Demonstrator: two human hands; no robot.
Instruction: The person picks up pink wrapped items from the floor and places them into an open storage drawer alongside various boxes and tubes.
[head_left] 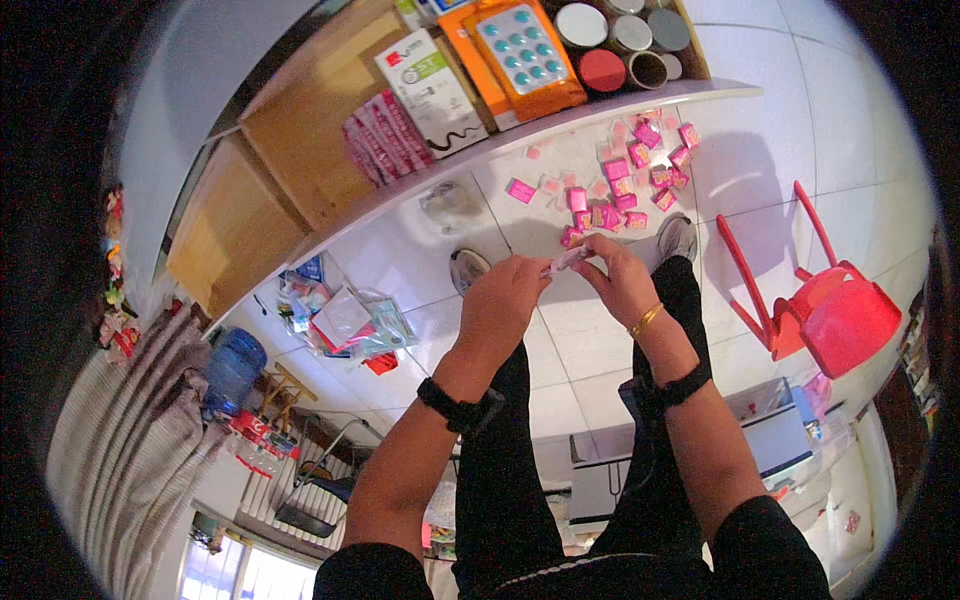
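Observation:
In front of my body, both hands meet at a small pink-and-whitish packet (570, 260), too small to make out exactly. My left hand (506, 295) pinches its left end, fingers closed. Thumb and fingers of my right hand (622, 282) are closed on the other end. Just beyond my hands, several small bright-pink boxes (620, 180) lie scattered on the tiled floor. Pale pink pieces (549, 185) and clear bits lie among them. A black band circles each wrist; a gold bracelet (646, 319) is on the right one.
A shelf (330, 215) at the top holds a white box (430, 90), a blister pack (522, 50) and several round cans (602, 70). A red chair (850, 315) stands at right. Plastic-wrapped goods (340, 315) and a blue water jug (235, 368) are at left.

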